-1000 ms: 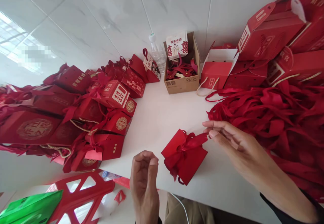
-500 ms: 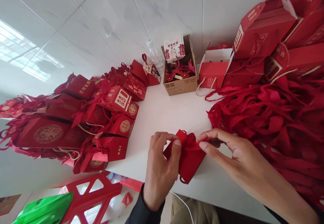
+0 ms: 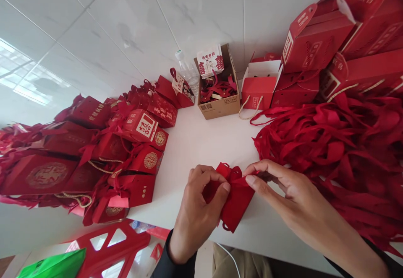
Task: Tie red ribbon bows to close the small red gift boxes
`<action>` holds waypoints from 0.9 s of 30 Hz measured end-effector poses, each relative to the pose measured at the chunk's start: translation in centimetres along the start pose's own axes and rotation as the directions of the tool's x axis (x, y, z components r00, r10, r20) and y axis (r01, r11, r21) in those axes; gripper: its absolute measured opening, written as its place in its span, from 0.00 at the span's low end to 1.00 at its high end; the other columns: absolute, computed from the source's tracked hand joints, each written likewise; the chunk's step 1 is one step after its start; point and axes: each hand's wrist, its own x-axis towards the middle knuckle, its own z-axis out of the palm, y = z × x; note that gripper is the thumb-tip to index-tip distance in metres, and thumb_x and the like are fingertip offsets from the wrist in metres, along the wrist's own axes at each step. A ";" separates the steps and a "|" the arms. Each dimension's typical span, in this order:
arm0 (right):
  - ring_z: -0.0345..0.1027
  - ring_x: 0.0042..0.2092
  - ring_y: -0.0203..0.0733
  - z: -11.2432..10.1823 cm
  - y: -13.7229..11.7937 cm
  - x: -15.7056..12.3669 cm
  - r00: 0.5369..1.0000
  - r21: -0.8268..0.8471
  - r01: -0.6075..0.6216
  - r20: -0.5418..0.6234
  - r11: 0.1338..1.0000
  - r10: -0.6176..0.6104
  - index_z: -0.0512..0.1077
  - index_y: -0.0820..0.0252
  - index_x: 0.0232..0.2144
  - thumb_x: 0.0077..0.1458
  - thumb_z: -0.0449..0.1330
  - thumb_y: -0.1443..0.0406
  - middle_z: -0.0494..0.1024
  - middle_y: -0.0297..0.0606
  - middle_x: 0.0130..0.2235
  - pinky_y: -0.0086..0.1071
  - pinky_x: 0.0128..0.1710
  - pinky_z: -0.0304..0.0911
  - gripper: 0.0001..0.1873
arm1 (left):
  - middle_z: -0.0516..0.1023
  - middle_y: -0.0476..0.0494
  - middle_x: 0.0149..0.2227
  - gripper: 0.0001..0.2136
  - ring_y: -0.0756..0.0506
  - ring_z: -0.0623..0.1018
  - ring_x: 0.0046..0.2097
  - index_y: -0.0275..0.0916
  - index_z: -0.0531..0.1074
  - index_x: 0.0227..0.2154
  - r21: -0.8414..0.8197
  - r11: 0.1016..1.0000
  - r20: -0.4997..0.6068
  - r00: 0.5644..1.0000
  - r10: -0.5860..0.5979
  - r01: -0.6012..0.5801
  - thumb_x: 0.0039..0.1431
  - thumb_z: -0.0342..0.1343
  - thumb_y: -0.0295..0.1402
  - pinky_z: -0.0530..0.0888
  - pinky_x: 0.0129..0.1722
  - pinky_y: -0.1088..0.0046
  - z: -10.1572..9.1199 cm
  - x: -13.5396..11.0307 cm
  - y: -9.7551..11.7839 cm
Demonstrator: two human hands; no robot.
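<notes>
A small red gift box (image 3: 235, 206) stands near the front edge of the white table, with a red ribbon (image 3: 237, 182) across its top. My left hand (image 3: 201, 204) is at the box's left side, thumb and fingers pinched together over the ribbon there. From the right, my right hand (image 3: 277, 185) pinches the ribbon's other end between thumb and forefinger. The fingers cover part of the box top, and whether a bow or knot is formed I cannot tell.
Finished-looking red boxes (image 3: 145, 160) crowd the left side. A heap of loose red ribbons (image 3: 330, 144) covers the right, below stacked red boxes (image 3: 315, 43). Along the wall stand a cardboard box (image 3: 220, 109) of ribbon pieces and a plastic bottle (image 3: 187, 68). The white table (image 3: 201, 139) lies between.
The view has shifted slightly. Both hands keep their pinch, and the left hand's thumb and fingers have moved a little to the right over the box.
</notes>
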 end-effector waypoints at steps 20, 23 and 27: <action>0.78 0.41 0.41 0.5 0.1 0.2 0.999 0.148 0.015 -0.051 0.989 -0.008 0.76 0.48 0.47 0.66 0.61 0.47 0.83 0.33 0.40 0.29 0.34 0.73 0.17 | 0.75 0.47 0.40 0.04 0.43 0.71 0.43 0.47 0.78 0.35 -0.049 0.996 0.027 0.997 -0.069 0.070 0.61 0.60 0.31 0.68 0.45 0.64 0.3 -0.3 0.2; 0.78 0.45 0.41 0.5 0.0 0.1 0.994 0.053 0.064 -0.095 0.997 -0.059 0.74 0.46 0.51 0.64 0.63 0.49 0.83 0.32 0.44 0.30 0.40 0.75 0.17 | 0.75 0.47 0.39 0.04 0.44 0.71 0.41 0.46 0.77 0.32 -0.066 0.994 0.002 0.996 -0.084 0.084 0.62 0.59 0.31 0.68 0.44 0.65 0.5 -0.1 0.2; 0.76 0.38 0.40 0.7 0.3 0.1 0.983 -0.179 0.134 -0.102 0.975 -0.153 0.74 0.48 0.43 0.62 0.65 0.53 0.82 0.29 0.38 0.31 0.38 0.73 0.10 | 0.76 0.48 0.38 0.06 0.44 0.71 0.40 0.46 0.76 0.32 -0.066 0.995 -0.011 0.997 -0.079 0.078 0.65 0.57 0.32 0.68 0.43 0.65 0.5 -0.1 0.2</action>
